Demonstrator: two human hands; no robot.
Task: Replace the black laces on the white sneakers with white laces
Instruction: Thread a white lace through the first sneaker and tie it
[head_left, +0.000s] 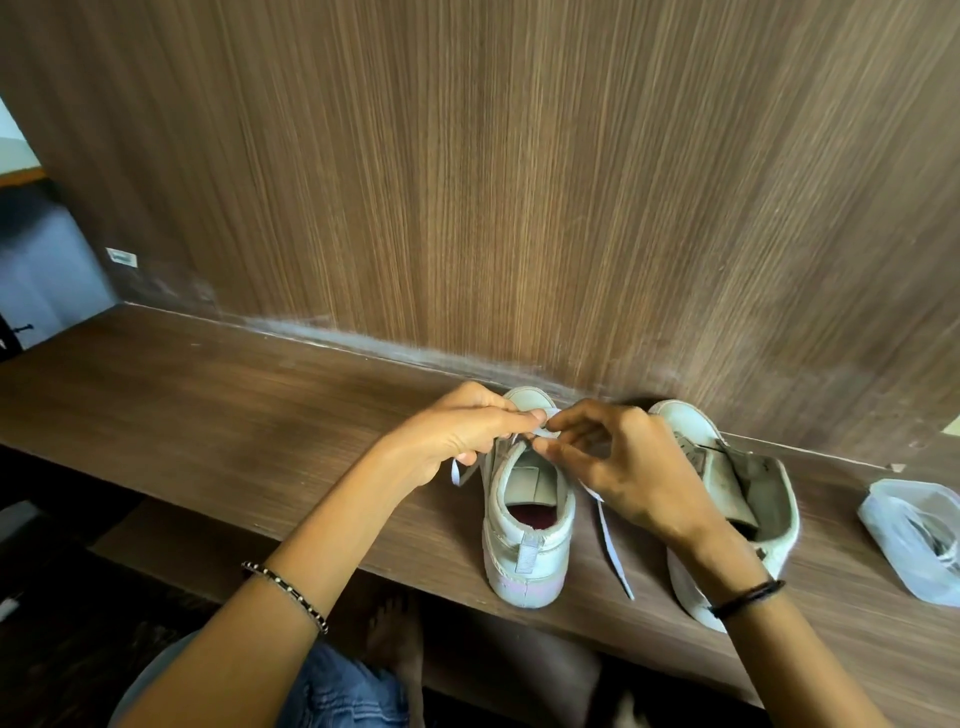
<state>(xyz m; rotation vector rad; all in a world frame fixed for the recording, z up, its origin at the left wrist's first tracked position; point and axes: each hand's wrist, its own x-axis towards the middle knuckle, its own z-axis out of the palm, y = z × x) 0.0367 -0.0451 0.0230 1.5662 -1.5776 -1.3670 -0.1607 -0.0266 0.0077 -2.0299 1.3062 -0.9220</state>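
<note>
At 3 o'clock on the desk lies a clear plastic bag, crumpled on its side. Something striped in grey and white shows through it, but what it is cannot be told. The sneaker stands at the middle of the view with its heel toward 6 o'clock and its toe against the wood panel at 12. Its mouth is open and a red insole shows inside. The second sneaker lies just beside it at 3 o'clock, with its tongue pulled out and its opening slack. The right wrist partly covers it. Both hands meet over the front of the first sneaker, at its 12 o'clock end. The left hand is clenched, pinching the white lace between thumb and forefinger, and a short end hangs out below its palm at 9 o'clock of the shoe. The right hand pinches the same lace with thumb and forefinger, its other fingers loosely curved. From under it the long end runs toward 5 o'clock and lies flat on the desk between the two sneakers. A beaded bracelet circles the left wrist and a black band the right.
</note>
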